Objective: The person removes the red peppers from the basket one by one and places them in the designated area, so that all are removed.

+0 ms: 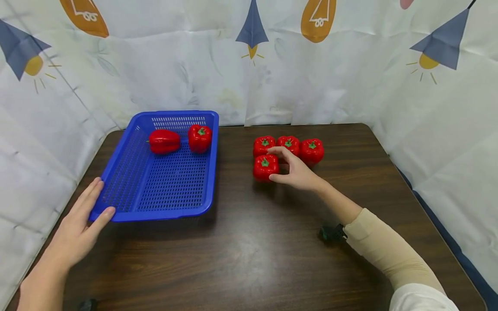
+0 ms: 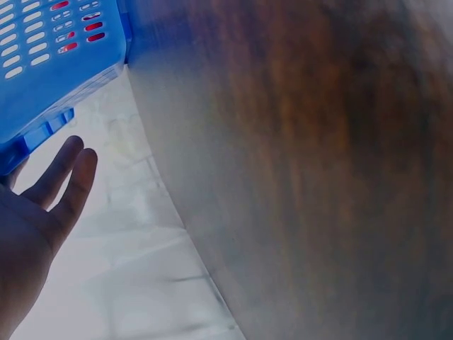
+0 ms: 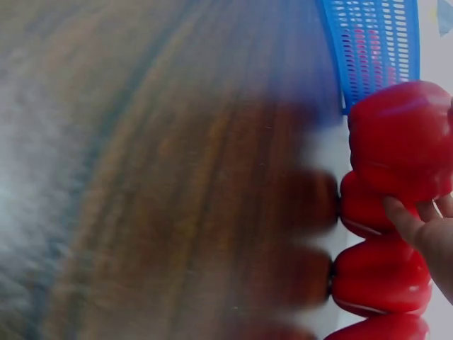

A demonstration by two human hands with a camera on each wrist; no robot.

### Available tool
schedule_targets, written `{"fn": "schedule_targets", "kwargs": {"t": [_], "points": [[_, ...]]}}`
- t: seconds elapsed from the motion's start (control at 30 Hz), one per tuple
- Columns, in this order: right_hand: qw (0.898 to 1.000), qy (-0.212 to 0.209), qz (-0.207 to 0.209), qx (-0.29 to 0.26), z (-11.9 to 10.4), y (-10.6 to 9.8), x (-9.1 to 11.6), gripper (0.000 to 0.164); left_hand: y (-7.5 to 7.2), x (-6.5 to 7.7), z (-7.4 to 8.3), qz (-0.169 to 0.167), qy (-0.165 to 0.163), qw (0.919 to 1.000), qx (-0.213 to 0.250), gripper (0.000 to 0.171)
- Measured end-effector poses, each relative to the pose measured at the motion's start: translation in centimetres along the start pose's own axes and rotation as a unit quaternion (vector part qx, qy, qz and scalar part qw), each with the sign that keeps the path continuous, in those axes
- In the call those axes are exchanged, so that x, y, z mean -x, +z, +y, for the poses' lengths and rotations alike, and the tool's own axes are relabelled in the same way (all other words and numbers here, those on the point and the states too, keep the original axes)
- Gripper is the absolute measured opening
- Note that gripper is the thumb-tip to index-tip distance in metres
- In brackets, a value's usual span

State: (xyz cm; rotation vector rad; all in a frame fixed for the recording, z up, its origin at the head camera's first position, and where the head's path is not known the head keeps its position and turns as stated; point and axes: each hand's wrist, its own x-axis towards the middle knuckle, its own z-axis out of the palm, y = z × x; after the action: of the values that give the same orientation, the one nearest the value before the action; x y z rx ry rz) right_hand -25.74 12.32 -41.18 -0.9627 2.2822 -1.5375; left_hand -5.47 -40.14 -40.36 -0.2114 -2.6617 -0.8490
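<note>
My right hand (image 1: pixel 297 172) has its thumb on the near side and its fingers on the far side of a glossy red bell pepper (image 1: pixel 266 168), its green stem facing up. In the right wrist view, this bell pepper (image 3: pixel 400 142) looks larger than the ones behind it. Three more red bell peppers (image 1: pixel 288 144) stand in a row just beyond. At the left, my left hand (image 1: pixel 75 233) rests its extended fingers and thumb along the near left corner of a blue plastic basket (image 1: pixel 155 214). Inside the basket are two red bell peppers, one lying sideways (image 1: pixel 164 141), one stem-up (image 1: pixel 199 139).
A dark wood-grain table (image 1: pixel 249 259) lies under everything. White patterned cloth (image 1: pixel 218 82) hangs along its back and sides. A small black device (image 1: pixel 330 233) shows at the right wrist, and the basket stands near the table's left edge.
</note>
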Motion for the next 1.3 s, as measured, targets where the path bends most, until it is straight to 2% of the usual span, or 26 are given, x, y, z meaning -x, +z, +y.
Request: {"fn": "schedule_targets", "kwargs": {"t": [0.2,0.37,0.57,0.8,0.83,1.03,1.3], "points": [[1.000,0.015,0.008,-0.015,0.6,0.3,0.4,0.061,0.1,0.0,0.0,0.000,0.000,1.0000,-0.002,0.067],[1.000,0.004,0.013,0.000,0.7,0.4,0.6,0.065,0.1,0.0,0.1,-0.002,0.000,1.0000,-0.001,0.067],[0.999,-0.009,0.005,0.038,-2.3,0.2,1.1,0.064,0.0,-0.1,0.2,-0.002,-0.001,1.0000,-0.001,0.066],[0.997,-0.039,0.021,0.060,-3.9,-0.6,1.1,0.057,0.0,-0.1,0.0,0.001,0.002,1.0000,-0.002,0.066],[0.997,-0.045,0.027,0.060,-4.4,-0.7,1.0,0.054,0.0,-0.1,0.0,0.001,0.002,1.0000,-0.001,0.066],[0.992,-0.087,0.059,0.073,-3.9,-1.7,-1.3,0.041,0.0,-0.1,0.0,0.001,0.004,1.0000,0.001,0.066],[0.991,-0.112,0.021,0.063,-7.4,-2.2,-5.3,0.039,0.0,-0.1,-0.1,-0.002,0.004,1.0000,0.003,0.067]]}}
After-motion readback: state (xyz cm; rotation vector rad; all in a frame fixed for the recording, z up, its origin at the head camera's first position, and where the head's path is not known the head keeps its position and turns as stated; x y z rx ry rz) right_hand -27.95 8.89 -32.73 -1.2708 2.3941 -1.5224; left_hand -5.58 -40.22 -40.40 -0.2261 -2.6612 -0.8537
